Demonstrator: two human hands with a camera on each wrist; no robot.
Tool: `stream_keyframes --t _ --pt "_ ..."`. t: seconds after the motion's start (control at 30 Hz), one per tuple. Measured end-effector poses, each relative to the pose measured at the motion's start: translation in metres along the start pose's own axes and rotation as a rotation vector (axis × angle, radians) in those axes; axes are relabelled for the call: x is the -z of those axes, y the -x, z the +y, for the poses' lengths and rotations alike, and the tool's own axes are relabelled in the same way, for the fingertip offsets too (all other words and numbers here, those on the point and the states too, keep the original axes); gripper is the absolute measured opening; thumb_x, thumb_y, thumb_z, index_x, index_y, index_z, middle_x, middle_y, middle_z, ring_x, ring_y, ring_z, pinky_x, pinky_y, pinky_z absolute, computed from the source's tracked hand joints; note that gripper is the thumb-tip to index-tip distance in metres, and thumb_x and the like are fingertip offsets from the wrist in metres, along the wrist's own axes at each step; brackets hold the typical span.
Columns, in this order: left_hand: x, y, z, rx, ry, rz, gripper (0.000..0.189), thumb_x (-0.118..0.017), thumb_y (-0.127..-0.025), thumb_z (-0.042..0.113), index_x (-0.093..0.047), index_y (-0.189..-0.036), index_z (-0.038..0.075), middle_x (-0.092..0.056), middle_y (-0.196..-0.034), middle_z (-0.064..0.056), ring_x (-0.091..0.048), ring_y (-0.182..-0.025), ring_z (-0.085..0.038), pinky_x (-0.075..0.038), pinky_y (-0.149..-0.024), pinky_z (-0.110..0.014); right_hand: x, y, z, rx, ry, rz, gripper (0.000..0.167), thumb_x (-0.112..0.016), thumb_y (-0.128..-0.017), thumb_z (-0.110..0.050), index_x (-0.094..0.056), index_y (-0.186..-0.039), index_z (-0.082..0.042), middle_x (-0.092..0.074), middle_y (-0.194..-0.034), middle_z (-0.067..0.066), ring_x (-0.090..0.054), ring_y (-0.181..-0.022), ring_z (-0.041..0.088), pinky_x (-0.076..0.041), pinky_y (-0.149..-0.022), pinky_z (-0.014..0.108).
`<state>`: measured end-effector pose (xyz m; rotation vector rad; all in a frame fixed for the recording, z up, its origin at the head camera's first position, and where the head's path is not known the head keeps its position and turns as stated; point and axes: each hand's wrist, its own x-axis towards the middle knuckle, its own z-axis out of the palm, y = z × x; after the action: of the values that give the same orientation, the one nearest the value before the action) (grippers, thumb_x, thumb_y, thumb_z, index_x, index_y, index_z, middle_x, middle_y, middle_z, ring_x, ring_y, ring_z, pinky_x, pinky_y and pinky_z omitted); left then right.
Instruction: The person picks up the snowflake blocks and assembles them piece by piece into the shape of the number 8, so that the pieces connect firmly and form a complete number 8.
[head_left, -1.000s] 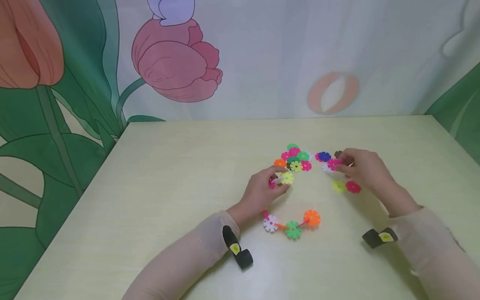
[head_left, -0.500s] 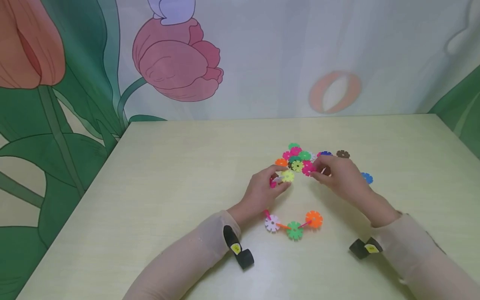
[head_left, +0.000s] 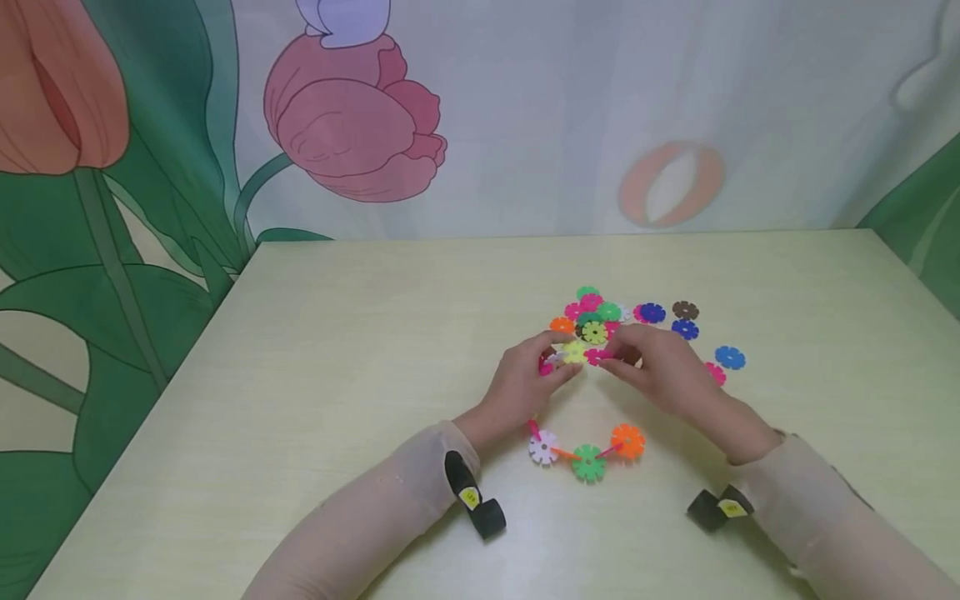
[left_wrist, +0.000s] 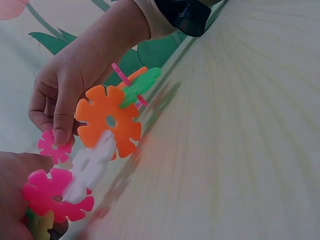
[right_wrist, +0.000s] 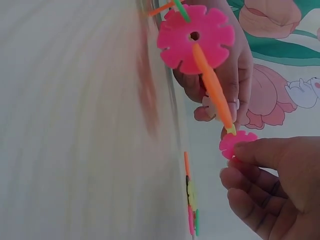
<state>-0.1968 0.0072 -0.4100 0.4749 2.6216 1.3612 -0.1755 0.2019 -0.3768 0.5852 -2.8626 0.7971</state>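
Observation:
My left hand (head_left: 517,371) holds one end of a chain of slotted plastic snowflake discs, with a yellow disc (head_left: 573,352) standing out between thumb and fingers. From under that hand the chain runs along the table through a white disc (head_left: 543,448), a green disc (head_left: 589,462) and an orange disc (head_left: 627,442), with other discs edge-on between them. Between thumb and forefinger, my right hand (head_left: 667,367) pinches a loose pink disc (right_wrist: 230,142). Its rim is right at the yellow disc's edge, slots facing it.
Behind the hands lies a pile of loose discs (head_left: 608,311) in several colours. Dark blue discs (head_left: 685,329), a brown disc (head_left: 686,310) and a light blue disc (head_left: 731,357) lie to the right, partly around the right hand. A flower-patterned curtain (head_left: 525,125) hangs behind the table.
My right hand has moved left from the right-hand discs, past the pile, carrying the pink disc to the yellow one. The left hand and the chain have stayed nearly still.

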Motion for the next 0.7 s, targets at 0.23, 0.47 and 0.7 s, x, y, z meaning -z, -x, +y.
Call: stream_keyframes --t 0.23,0.47,0.7 --pt "0.0 0.002 0.001 0.02 0.025 -0.02 0.043 -0.07 -0.088 0.026 -0.059 -0.128 0.021 -0.063 -0.123 -0.001 -0.057 -0.11 -0.018 -0.049 -0.098 -0.033 -0.007 0.001 -0.004 -0.065 -0.065 -0.011 0.01 -0.073 -0.083 -0.008 -0.064 -0.082 -0.009 -0.066 -0.075 0.002 -0.055 -0.063 0.012 -0.047 -0.059 0.019" --pt "0.0 0.002 0.003 0.041 0.015 -0.01 0.041 -0.069 -0.089 0.027 -0.056 -0.127 0.019 -0.06 -0.102 -0.003 -0.051 -0.08 -0.015 -0.047 -0.07 -0.022 -0.01 0.001 -0.006 -0.112 -0.112 0.005 0.007 -0.072 -0.084 -0.008 -0.065 -0.086 -0.007 -0.066 -0.075 0.004 -0.055 -0.061 0.012 -0.048 -0.058 0.018" --pt "0.001 0.0 0.003 0.031 0.1 -0.045 0.036 -0.063 -0.093 0.027 -0.053 -0.126 0.016 -0.057 -0.091 -0.004 -0.052 -0.067 -0.013 -0.043 -0.062 -0.02 -0.01 -0.003 0.006 -0.136 -0.155 0.002 0.006 -0.067 -0.088 -0.009 -0.066 -0.094 -0.007 -0.067 -0.08 0.005 -0.06 -0.068 0.014 -0.05 -0.062 0.018"
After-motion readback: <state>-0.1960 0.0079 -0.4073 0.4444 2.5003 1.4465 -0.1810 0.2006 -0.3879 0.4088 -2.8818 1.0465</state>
